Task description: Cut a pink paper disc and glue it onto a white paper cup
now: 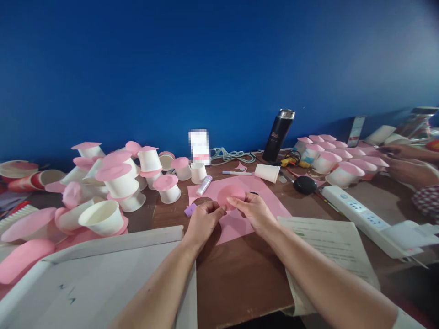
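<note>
Head view: thin round pink paper disc (230, 193) held just above a flat pink paper sheet (238, 229) on the brown tabletop (236, 278). Right hand (256, 209) closed on the disc's right side, thumb laid across its face, fingers behind. Left hand (205, 218) at the disc's lower left edge, thumb and fingers drawn nearly together; cannot tell whether they pinch it.

Near the left hand: small purple block-like piece (190, 209). Beyond it, white-and-lilac tube (204, 186) lying at the sheet's far left corner; upright white paper cup (198, 173) just behind. White paper cup on its side (266, 173) at the sheet's far edge.

Farther left: jumbled white paper cups with pink discs (118, 185). Right: close-set cups topped with pink discs (345, 170), another person's hand (403, 164) beside them. Black cylindrical flask (278, 137) leans near the blue wall (219, 68).
</note>
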### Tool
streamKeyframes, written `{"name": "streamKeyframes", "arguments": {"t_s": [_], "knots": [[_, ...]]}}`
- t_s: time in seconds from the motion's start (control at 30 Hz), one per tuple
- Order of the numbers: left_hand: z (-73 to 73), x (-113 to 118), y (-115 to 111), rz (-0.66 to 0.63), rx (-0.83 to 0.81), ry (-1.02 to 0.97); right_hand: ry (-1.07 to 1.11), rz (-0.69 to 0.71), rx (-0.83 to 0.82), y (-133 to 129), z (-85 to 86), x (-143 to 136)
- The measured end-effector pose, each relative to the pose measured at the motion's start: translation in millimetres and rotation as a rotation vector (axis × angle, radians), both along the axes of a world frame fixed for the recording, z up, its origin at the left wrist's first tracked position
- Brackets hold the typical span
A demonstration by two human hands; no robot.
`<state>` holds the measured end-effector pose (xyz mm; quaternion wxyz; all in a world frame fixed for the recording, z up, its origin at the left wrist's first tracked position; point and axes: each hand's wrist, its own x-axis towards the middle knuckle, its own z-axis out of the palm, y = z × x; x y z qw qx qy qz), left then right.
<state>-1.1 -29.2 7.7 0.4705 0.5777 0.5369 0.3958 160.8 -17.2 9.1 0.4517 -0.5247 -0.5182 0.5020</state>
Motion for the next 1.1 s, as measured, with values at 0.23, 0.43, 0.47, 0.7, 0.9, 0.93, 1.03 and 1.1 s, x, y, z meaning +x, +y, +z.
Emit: {"name": "streamKeyframes", "arguments": {"t_s": [0.23, 0.43, 0.47, 0.7, 0.9, 0.93, 1.03, 1.1], "knots": [[-10.1, -2, 2, 0.125, -0.025, -0.149, 0.110, 0.037, 0.016, 0, 0.4, 3], [-5.6, -1, 0, 0.108, 0.030, -0.121, -0.041, 0.080, 0.054, -3, 3.1, 0], [-5.3, -1, -1, 0.106, 0.040, -0.136, -0.058, 0.081, 0.069, -3, 2.5, 0], [-5.4, 0, -1, 0.071, 0.028, -0.110, -0.181, 0.011, 0.145, 1, -3.1, 0], [-10.2, -1, 0, 0.160, 0.035, -0.135, -0.217, 0.073, 0.201, -4, -2.3, -5], [-11.1, -1, 0, 0.161, 0.032, -0.148, -0.211, 0.093, 0.215, -5, -2.1, -6], [-11.9, -1, 0, 0.156, 0.028, -0.186, -0.201, 0.133, 0.248, -8, -1.9, -8], [-11.0, -1, 0, 0.152, 0.033, -0.206, -0.210, 0.134, 0.254, -9, -2.2, -9]]}}
